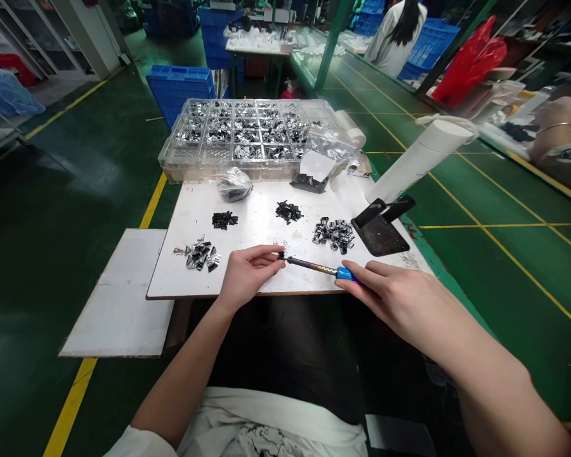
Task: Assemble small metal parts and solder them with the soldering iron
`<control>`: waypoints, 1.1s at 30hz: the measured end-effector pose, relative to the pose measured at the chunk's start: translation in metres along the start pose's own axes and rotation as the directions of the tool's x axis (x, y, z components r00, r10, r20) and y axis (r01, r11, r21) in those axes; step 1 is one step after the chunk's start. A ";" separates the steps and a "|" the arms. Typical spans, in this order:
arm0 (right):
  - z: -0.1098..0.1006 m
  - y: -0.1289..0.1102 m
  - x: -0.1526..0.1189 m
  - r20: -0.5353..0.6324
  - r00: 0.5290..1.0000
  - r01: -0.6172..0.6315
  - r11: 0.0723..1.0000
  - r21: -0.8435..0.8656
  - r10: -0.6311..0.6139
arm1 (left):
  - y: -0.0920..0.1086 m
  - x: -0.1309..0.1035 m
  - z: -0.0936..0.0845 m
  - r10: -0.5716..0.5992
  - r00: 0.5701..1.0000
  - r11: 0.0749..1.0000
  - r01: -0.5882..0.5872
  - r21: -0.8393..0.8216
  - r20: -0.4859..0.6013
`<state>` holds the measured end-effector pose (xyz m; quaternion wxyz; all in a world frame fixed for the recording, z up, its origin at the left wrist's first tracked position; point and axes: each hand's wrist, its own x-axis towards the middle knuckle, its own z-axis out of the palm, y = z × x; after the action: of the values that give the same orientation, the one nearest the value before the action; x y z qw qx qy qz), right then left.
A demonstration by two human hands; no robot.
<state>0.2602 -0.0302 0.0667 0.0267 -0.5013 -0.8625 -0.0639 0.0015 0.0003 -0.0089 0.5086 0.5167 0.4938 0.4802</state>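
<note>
My left hand [253, 271] pinches a small black part [281, 255] between thumb and fingertips, above the front of the white board [261, 228]. In my right hand [385, 285] is a screwdriver [314, 265] with a blue handle end, its dark shaft pointing left. The screwdriver's tip is at the small part; whether they touch I cannot tell. Around my hands lie a pile of shiny metal clips [334, 234], a heap of tiny black pieces [288, 212], another black heap [224, 220] and a pile of silver pieces [202, 255].
A clear compartment box [171, 152] full of small metal parts stands at the back. Plastic bags [233, 184] lie before it. On the right are a black stand [383, 231] and a white tube [421, 158]. A person [394, 38] is in the background.
</note>
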 end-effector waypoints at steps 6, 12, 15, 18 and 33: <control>-0.006 -0.003 -0.003 -0.017 0.999 0.034 0.996 -0.087 -0.035 | 0.001 0.000 0.001 0.001 1.000 1.000 -0.001 -0.010 -0.001; -0.012 -0.005 -0.008 -0.082 0.996 0.018 0.984 -0.176 -0.033 | 0.000 0.000 0.002 0.007 1.000 1.000 -0.007 0.020 -0.028; -0.012 -0.008 -0.008 -0.090 0.994 0.037 0.980 -0.194 -0.055 | -0.001 0.000 0.002 0.013 1.000 1.000 -0.013 0.024 -0.024; -0.012 -0.010 -0.007 -0.095 0.994 0.041 0.979 -0.201 -0.061 | -0.001 0.000 0.003 0.016 1.000 0.999 -0.015 0.031 -0.025; -0.011 -0.024 -0.005 -0.081 0.996 0.007 0.965 -0.264 -0.030 | -0.001 0.000 0.005 0.052 0.998 0.997 -0.049 0.067 -0.045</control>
<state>0.2418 -0.0481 0.0754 -0.0044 -0.4892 -0.8491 -0.1991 0.0064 0.0000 -0.0103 0.4673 0.5339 0.5079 0.4885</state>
